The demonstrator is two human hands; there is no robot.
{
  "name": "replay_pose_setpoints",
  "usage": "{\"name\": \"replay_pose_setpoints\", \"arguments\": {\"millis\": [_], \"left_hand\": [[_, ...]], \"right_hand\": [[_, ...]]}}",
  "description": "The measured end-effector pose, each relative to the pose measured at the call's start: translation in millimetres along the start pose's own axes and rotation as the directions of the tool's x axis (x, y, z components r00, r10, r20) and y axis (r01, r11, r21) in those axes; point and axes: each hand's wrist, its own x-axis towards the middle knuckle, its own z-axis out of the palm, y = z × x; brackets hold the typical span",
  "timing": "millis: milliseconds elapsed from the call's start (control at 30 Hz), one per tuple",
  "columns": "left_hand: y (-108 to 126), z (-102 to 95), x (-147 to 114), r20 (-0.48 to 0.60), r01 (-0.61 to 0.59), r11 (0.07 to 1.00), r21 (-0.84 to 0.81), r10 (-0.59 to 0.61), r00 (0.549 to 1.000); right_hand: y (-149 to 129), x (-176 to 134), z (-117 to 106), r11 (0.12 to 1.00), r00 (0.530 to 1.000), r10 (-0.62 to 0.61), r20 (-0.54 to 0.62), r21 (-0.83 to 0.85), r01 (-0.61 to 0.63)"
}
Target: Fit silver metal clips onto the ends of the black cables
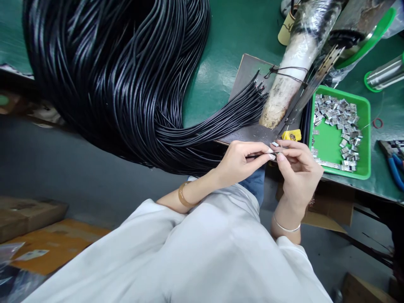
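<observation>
My left hand is closed in a pinch on a thin black cable near its end. Against its fingertips, my right hand pinches the tip of the same cable between thumb and fingers. A small silvery metal connector shows just beyond the fingertips; whether a finger grips it I cannot tell. To the left lies a large bundle of black cables, with a bunch of cable ends fanned out beyond my hands. Right of my right hand, a green tray contains many small metal connectors.
A wrapped white tube and a metal bar slant over a dark board. A yellow piece sits beneath them. Blue-handled pliers lie at the right, near the green table's edge. Cardboard boxes stand below.
</observation>
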Motion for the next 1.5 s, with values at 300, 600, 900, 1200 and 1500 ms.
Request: {"name": "replay_pose_setpoints", "arguments": {"millis": [300,600,900,1200,1500], "left_hand": [[4,4.4,-3,0.012,-0.039,0.990,0.135,0.037,0.999],[11,-3.9,6,0.112,0.334,0.825,-0.456,-0.319,0.941],[9,0.6,11,0.005,0.303,0.849,-0.433,-0.334,0.942],[6,2.9,14,-0.062,0.246,0.850,-0.466,-0.309,0.949],[7,8.3,22,-0.159,0.186,0.910,-0.371,-0.259,0.953]], "right_hand": [[-5,-4,3,0.970,0.986,-0.159,-0.054,-0.195,0.146],[-7,-2,4,0.981,0.965,-0.163,-0.207,-0.138,0.136],[-3,-9,4,0.888,0.906,-0.403,-0.127,-0.296,0.353],[6,-6,7,0.934,0.947,-0.304,-0.107,-0.232,0.273],[16,-3,9,0.766,0.845,-0.532,-0.055,-0.457,0.453]]}}
